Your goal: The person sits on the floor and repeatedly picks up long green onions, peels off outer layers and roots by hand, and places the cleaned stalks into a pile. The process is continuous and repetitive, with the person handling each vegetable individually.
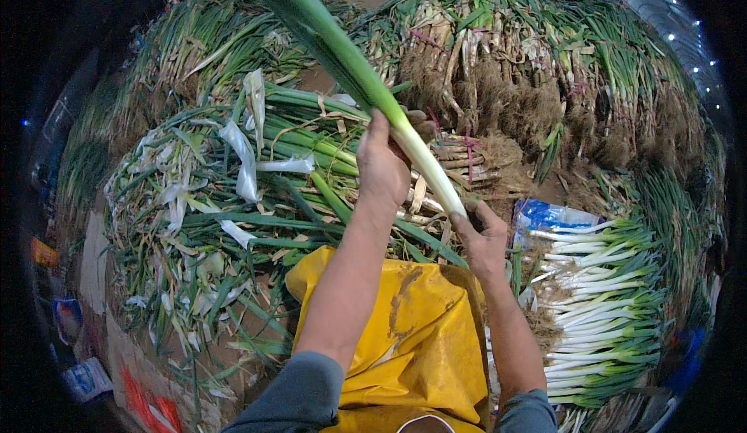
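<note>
A thick green onion stalk (423, 156), white below and green above, slants across the view, its leaves running past the top edge. My left hand (385, 156) is closed around it where white turns to green. Lower down, the fingers of my right hand (481, 231) hold its white bottom end; the root tip is hidden by the fingers. Below both arms a yellow waterproof apron (420, 328) covers my lap. To the right lies a row of cleaned green onions (601, 316), white stems to the left and green leaves to the right.
Peeled leaves and skins (181, 240) are heaped at left. Tied, unpeeled onions with brown roots (496, 153) lie ahead. More bundles (525, 71) are stacked behind them, with others (216, 53) at the upper left. A blue and white plastic bag (551, 217) lies above the cleaned row.
</note>
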Available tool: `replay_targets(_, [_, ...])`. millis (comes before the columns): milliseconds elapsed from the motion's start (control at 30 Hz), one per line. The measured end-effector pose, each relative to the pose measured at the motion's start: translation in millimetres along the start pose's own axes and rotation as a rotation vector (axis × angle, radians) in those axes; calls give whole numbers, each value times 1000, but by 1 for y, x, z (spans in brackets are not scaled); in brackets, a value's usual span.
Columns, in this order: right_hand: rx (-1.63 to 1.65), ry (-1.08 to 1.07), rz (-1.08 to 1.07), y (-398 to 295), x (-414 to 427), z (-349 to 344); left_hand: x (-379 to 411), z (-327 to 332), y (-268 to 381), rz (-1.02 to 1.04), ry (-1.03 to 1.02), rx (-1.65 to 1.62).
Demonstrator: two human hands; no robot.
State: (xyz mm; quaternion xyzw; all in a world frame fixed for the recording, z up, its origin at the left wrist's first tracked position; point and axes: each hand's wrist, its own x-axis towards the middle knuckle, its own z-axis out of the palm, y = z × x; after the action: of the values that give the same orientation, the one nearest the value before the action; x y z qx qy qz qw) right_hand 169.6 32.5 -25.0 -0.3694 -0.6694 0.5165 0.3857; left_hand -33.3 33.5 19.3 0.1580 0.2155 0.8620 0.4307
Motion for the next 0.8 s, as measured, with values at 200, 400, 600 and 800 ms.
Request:
replay_targets(200, [-94,86,-64,18,10,-30,-7,6,-12,-80,-264,218])
replay_targets(400, [-83,-8,37,6,17,-43,-13,5,-26,-183,-388,266])
replay_targets(600, [-61,-133,13,25,-5,-52,-12,2,-25,-16,-224,382])
replay_targets(800, [-290,-135,227,63,-69,-88,11,-18,-12,239,163,512])
